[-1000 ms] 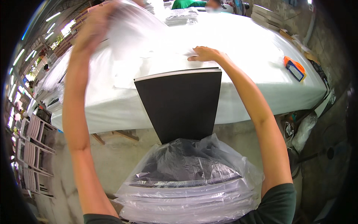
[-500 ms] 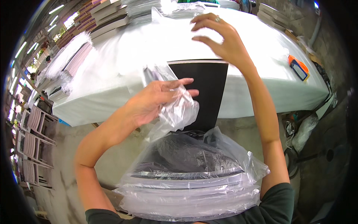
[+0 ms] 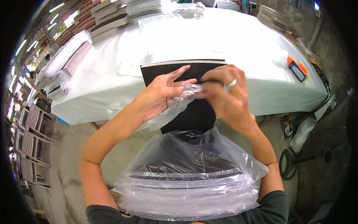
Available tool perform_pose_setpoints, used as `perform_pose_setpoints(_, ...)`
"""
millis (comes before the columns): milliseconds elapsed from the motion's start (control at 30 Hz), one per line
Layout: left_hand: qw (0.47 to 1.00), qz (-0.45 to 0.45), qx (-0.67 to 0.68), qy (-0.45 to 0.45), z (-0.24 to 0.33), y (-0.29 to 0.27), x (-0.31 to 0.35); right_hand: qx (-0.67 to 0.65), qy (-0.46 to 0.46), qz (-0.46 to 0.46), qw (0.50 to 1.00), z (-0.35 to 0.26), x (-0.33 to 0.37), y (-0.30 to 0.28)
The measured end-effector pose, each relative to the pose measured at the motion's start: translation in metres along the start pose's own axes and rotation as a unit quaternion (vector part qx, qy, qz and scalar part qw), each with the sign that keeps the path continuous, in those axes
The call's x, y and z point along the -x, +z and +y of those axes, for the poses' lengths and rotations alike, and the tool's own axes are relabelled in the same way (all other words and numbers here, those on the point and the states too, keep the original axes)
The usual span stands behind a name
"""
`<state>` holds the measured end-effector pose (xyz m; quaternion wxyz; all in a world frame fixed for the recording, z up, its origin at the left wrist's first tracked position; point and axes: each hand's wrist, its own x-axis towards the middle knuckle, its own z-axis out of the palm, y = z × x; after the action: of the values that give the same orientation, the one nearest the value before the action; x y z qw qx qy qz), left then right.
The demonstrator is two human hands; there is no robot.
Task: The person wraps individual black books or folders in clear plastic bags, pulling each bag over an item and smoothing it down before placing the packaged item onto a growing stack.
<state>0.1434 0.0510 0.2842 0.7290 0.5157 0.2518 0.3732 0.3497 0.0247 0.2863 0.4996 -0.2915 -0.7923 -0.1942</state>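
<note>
A: What is seen in the background?

B: A long table covered with white cloth [image 3: 112, 86] is seen, with stacks of books [image 3: 108, 18] at its far left and an orange tool [image 3: 297, 69] on its right side.

A: How are the hands placed?

B: The left hand [image 3: 160, 95] is raised with palm turned up, fingers stretched. The right hand [image 3: 227, 95] is bent at the wrist, a ring is worn. Both are brought together and pinched on a thin clear plastic bag [image 3: 175, 106], held in front of a black book [image 3: 190, 93]. Bagged books [image 3: 186, 186] are piled below.
</note>
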Motion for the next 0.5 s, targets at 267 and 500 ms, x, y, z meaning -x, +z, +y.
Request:
perform_pose_setpoints(267, 0.986, -0.041, 0.154, -0.044, -0.005, 0.006, 0.001, -0.090, -0.092, -0.093, 0.987, -0.013, -0.004, 0.008)
perform_pose_setpoints(500, 0.956, 0.110, -0.254, 0.097, 0.009, -0.025, -0.014, -0.371, -0.048, -0.355, 0.857, -0.019, 0.015, -0.013)
